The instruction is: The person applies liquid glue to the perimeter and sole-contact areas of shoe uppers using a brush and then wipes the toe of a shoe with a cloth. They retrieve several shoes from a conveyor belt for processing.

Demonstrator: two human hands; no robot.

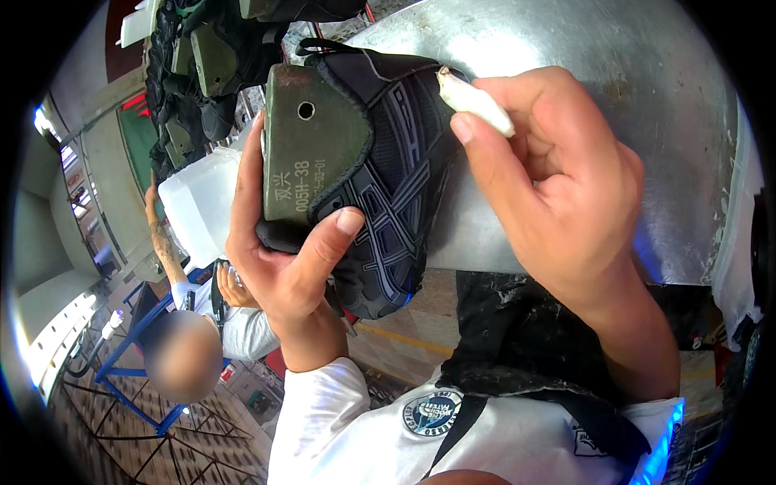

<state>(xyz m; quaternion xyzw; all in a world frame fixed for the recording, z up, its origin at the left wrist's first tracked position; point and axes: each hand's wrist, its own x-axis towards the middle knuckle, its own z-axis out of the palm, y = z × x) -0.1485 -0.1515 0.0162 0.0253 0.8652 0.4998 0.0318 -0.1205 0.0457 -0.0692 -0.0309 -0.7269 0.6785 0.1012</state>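
Note:
A black shoe upper [404, 137] with grey stripes is stretched over an olive-green shoe last [303, 149], its toe pointing down toward me. My left hand [283, 271] is closed around the last and upper, thumb pressing on the side of the upper and fingers along the last's outer edge. Between thumb and forefinger, my right hand [566, 178] pinches a small white tapered piece [478, 105] with a brownish tip. Its exact kind cannot be made out. That tip is close to the upper's heel-side edge; whether it touches cannot be told.
A shiny metal worktop [501, 214] lies beneath my right hand. More black shoes on green lasts [214, 61] hang at the upper left, near a translucent white plastic container [202, 202]. A co-worker [246, 327] is at the left, one arm raised toward the hanging shoes.

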